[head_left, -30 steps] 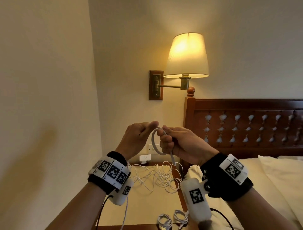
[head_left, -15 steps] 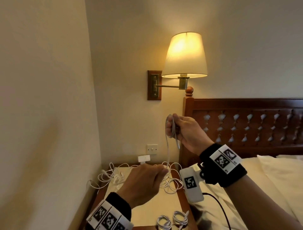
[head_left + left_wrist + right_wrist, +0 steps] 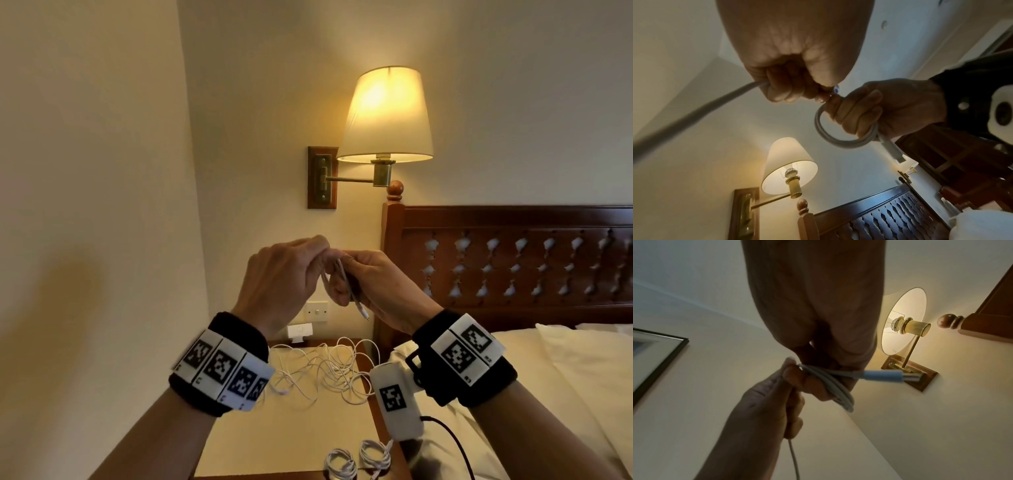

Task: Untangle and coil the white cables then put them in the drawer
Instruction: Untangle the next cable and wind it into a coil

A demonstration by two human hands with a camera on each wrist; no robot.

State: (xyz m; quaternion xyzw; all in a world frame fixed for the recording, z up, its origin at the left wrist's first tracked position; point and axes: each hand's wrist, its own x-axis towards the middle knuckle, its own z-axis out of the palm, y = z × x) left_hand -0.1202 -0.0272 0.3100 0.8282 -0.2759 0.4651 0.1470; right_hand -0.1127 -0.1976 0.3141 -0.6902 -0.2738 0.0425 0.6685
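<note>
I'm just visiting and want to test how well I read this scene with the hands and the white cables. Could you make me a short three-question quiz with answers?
1. True or false: the right hand grips a small coil of white cable with a plug sticking out.
2. Multiple choice: where do the two finished coils lie? A) on the bed B) at the near edge of the nightstand C) in the left hand
3. Fill in: behind the hands, a loose ____ of white cables lies on the nightstand.

Key: 1 true; 2 B; 3 tangle.
</note>
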